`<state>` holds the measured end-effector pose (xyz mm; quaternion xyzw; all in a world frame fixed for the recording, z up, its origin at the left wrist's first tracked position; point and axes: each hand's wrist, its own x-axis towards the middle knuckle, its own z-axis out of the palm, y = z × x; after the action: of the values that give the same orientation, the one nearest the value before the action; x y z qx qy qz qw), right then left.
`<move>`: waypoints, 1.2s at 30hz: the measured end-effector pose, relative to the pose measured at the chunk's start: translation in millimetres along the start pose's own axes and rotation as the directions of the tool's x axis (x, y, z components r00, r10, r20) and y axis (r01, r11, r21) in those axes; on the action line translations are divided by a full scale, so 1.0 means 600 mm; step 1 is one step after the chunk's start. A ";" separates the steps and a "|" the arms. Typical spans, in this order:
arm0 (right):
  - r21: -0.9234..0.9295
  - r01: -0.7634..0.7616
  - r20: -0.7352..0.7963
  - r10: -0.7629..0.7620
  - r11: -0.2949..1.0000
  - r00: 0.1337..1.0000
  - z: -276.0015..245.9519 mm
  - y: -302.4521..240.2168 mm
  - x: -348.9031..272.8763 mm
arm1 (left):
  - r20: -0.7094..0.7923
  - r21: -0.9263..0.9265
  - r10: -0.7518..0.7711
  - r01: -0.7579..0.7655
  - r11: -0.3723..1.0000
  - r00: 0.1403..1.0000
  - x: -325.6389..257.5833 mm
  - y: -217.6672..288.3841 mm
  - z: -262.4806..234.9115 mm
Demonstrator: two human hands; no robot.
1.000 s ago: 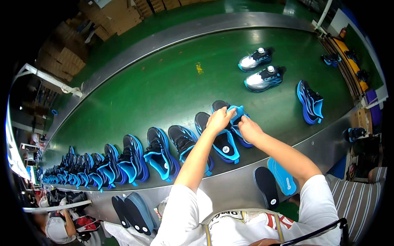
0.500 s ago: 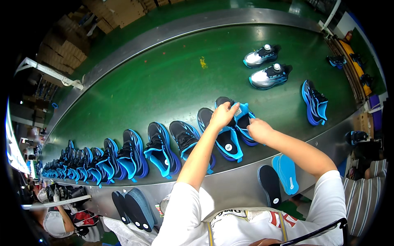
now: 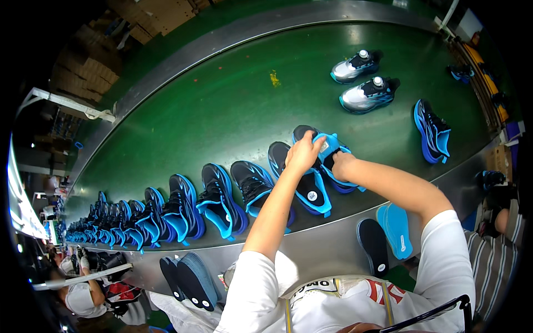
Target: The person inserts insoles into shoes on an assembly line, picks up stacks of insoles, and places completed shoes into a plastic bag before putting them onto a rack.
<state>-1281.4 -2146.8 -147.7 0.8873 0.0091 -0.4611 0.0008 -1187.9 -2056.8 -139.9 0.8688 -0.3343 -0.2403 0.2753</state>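
A black and blue sneaker lies on the green belt in front of me, toe pointing away. With my left hand I pinch its light-blue tongue and pull it up. My right hand is closed, its bunched fingers pushed down into the shoe's opening, so what they hold is hidden. Just left of it, partly behind my left wrist, sits a matching sneaker with a dark insole and a round white sticker inside.
A long row of sneakers stretches left along the belt's near edge. A single sneaker and two silver sneakers stand to the right. Dark insoles, another dark insole and blue insoles rest by the metal edge.
My right hand has moved slightly left and deeper into the sneaker's opening. My left hand keeps its hold on the tongue. The view has shifted slightly.
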 end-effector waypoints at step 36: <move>0.097 0.130 -0.162 -0.114 0.987 0.980 0.051 0.003 -0.057 | 0.073 0.445 0.336 -0.332 0.832 0.939 -0.018 0.024 -0.020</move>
<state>-1326.0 -2149.2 -137.0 0.9171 0.0388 -0.3894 -0.0758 -1194.5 -2054.1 -119.5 0.8378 -0.5261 -0.1010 0.1052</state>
